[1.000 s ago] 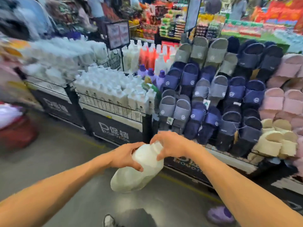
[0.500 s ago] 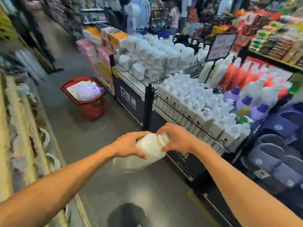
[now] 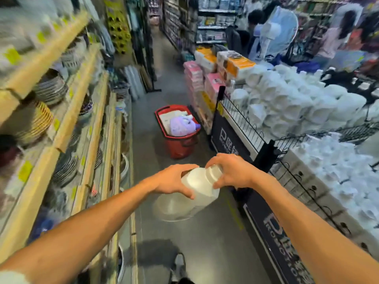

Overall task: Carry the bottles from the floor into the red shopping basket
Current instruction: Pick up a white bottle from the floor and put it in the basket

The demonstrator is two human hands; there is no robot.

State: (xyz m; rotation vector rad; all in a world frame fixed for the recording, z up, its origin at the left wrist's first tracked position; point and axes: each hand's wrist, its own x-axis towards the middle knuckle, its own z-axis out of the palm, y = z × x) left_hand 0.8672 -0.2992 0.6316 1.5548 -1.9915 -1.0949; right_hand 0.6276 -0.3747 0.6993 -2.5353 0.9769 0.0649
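Note:
I hold a large white bottle (image 3: pixel 190 193) in both hands, tilted, above the aisle floor. My left hand (image 3: pixel 174 179) grips its shoulder and my right hand (image 3: pixel 231 171) wraps its capped neck. The red shopping basket (image 3: pixel 180 146) stands on the floor further down the aisle, ahead of my hands. Inside it lie a purple bottle (image 3: pixel 182 126) and a white bottle (image 3: pixel 170 117).
Wooden shelves (image 3: pixel 61 119) with bowls and plates line the left. A wire-fenced display (image 3: pixel 256 136) of white bottles runs along the right, with stacked pink and orange packs (image 3: pixel 207 78) behind the basket. People stand at the far right. My shoe (image 3: pixel 178 265) shows at the bottom.
My view has swung left along the aisle, from the slipper rack to the basket, which now sits straight ahead. Both hands keep the same hold on the white bottle.

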